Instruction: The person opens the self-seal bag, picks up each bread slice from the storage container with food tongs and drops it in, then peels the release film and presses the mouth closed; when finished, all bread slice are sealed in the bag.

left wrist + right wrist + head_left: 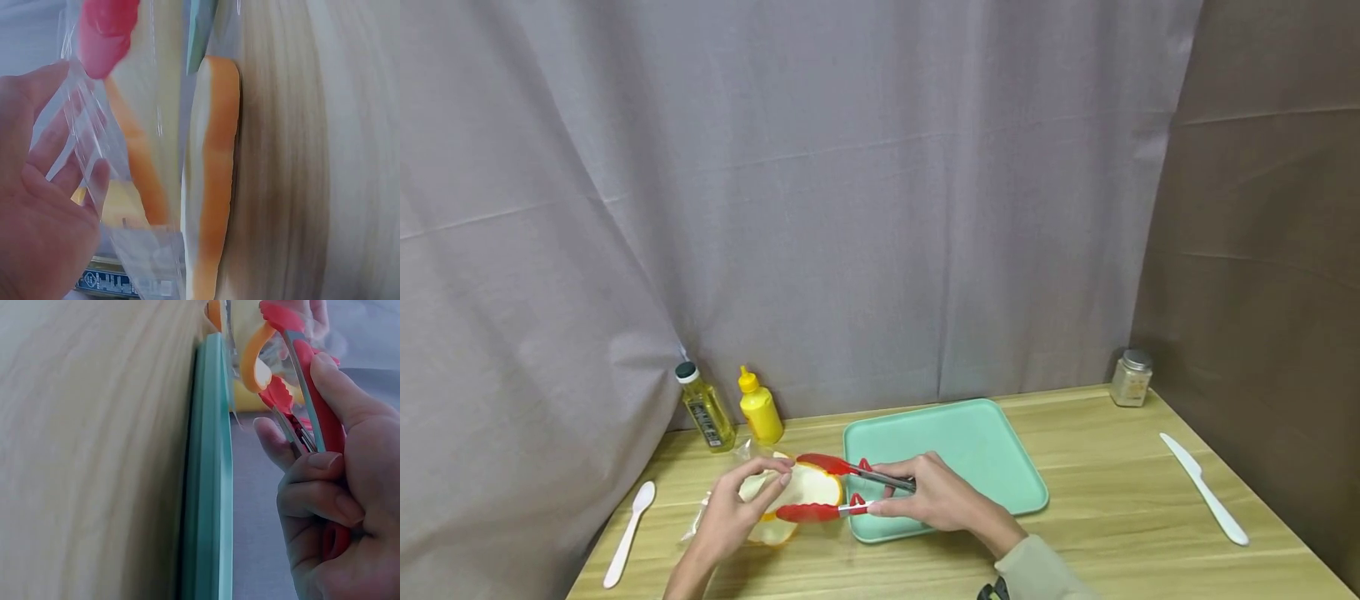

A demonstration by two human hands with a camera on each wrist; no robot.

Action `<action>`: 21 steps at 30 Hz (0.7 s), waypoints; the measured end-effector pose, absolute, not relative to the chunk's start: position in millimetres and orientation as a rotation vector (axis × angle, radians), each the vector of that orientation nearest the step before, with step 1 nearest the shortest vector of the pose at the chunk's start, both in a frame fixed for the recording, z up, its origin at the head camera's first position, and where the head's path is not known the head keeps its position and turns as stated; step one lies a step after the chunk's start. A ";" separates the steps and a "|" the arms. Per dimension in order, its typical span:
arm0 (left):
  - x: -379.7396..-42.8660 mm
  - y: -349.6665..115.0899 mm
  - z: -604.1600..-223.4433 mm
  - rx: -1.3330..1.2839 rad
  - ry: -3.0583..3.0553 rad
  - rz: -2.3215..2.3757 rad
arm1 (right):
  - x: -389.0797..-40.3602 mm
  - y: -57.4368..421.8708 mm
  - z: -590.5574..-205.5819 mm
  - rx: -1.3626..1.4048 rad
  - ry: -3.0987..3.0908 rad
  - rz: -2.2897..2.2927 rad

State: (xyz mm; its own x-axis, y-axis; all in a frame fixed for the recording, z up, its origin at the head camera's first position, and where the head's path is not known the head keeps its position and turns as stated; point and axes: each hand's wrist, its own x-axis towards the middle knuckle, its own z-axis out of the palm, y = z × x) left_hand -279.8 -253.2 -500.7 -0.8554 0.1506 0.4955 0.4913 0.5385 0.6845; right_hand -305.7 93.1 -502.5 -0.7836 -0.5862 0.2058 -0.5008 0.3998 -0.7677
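Observation:
My right hand (936, 496) grips a pair of red-tipped tongs (811, 512), whose two heads stand apart on either side of a slice of bread (808, 483). The left hand (730, 508) pinches the edge of a clear plastic bag (87, 137) between thumb and fingers. In the left wrist view, an upright slice of bread (140, 165) shows through the film next to one red tong head (109, 37). Another bread slice (219, 169) stands on edge close to the tabletop. The right wrist view shows fingers and thumb wrapped round the tong handles (319, 400).
A mint-green tray (955, 442) lies under the right hand. Behind the bag stand an oil bottle (707, 412) and a yellow squeeze bottle (762, 412). A white spoon (628, 533) lies left, a white knife (1206, 492) right, with a seasoning jar (1131, 382) at the back corner.

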 end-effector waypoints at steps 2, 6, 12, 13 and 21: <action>-280.2 -253.5 -502.2 -0.504 -2.419 -1.235 | -306.4 89.4 -504.0 -1.001 2.552 -1.334; -280.5 -253.4 -504.0 -0.484 -2.429 -1.233 | -307.0 80.2 -505.5 -1.026 2.547 -1.332; -279.7 -253.3 -505.4 -0.487 -2.419 -1.231 | -307.9 70.1 -505.9 -1.061 2.561 -1.330; -279.6 -253.3 -505.5 -0.481 -2.420 -1.231 | -307.9 69.4 -506.4 -1.064 2.573 -1.315; -280.4 -255.9 -503.6 -0.456 -2.426 -1.237 | -302.3 64.0 -501.4 -1.054 2.657 -1.236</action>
State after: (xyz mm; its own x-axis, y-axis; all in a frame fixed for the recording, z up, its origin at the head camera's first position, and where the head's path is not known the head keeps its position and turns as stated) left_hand -280.4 -255.9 -503.6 -0.8757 0.1136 0.4692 0.4465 0.5602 0.6977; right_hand -302.3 64.0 -501.4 -0.7706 -0.5881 0.2455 -0.5666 0.4559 -0.6864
